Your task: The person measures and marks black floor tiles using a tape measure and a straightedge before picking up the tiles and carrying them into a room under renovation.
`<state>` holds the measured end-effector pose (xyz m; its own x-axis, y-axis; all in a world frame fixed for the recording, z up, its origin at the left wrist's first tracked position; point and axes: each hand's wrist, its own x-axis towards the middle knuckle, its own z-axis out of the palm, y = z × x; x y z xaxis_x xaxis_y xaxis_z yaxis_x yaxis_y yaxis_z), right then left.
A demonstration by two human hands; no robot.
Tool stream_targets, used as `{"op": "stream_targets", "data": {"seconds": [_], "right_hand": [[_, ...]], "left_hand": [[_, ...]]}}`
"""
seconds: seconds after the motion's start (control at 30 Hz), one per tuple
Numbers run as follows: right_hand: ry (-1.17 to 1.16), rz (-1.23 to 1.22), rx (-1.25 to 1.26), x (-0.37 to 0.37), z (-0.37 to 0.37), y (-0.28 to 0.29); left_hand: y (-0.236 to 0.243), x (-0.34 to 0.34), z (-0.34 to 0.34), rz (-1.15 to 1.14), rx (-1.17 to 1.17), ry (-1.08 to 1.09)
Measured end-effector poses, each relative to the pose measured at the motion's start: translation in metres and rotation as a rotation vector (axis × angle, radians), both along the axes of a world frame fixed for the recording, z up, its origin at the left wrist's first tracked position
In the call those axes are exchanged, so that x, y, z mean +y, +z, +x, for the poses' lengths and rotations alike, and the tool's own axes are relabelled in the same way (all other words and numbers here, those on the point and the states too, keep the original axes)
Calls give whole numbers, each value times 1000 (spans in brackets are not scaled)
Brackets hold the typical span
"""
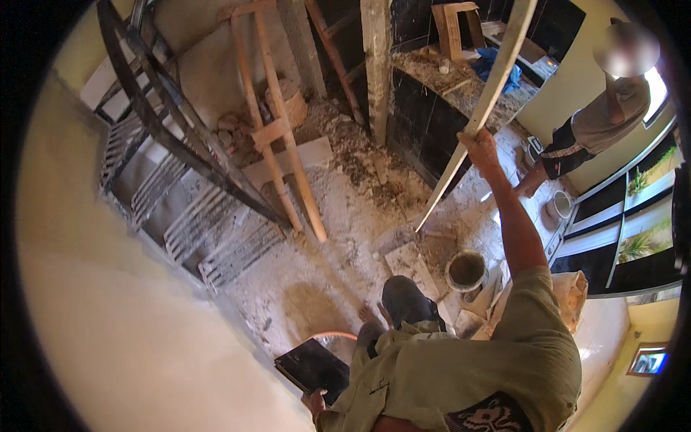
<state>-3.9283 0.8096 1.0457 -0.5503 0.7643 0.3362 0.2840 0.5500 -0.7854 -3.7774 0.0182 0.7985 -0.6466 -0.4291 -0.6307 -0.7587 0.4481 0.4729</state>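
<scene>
My right hand (pixel 481 146) is raised in front of me and shut on a long pale straight board (pixel 497 79). The board slants from the rubble floor up past the top edge. At the bottom edge my left hand (pixel 314 400) grips the lower edge of a black square tile (pixel 313 367), held beside my olive shirt. My bent knee in dark trousers (pixel 404 299) shows between the two hands.
Another person (pixel 597 122) stands at the upper right by a black-tiled counter (pixel 425 122). A dirty bucket (pixel 466 270) sits on the floor near my knee. A wooden ladder (pixel 277 122) leans mid-frame, a metal grille (pixel 187 165) to its left, a concrete column (pixel 378 65) behind.
</scene>
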Motion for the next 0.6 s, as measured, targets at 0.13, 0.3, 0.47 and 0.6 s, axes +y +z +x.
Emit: {"op": "stream_targets", "data": {"seconds": [0.13,0.3,0.47,0.6], "right_hand": [[0,-50,22,34,-76,-7],[-4,-50,-14,96,-180,-31],[-33,-31,-179,176,-283,-73],[-38,27,-138,237,-340,-117]], "left_hand": [[33,46,-91,43,43,66],[50,116,-188,88,114,-7],[49,214,-297,94,130,-31],[57,297,-376,123,121,-69]]}}
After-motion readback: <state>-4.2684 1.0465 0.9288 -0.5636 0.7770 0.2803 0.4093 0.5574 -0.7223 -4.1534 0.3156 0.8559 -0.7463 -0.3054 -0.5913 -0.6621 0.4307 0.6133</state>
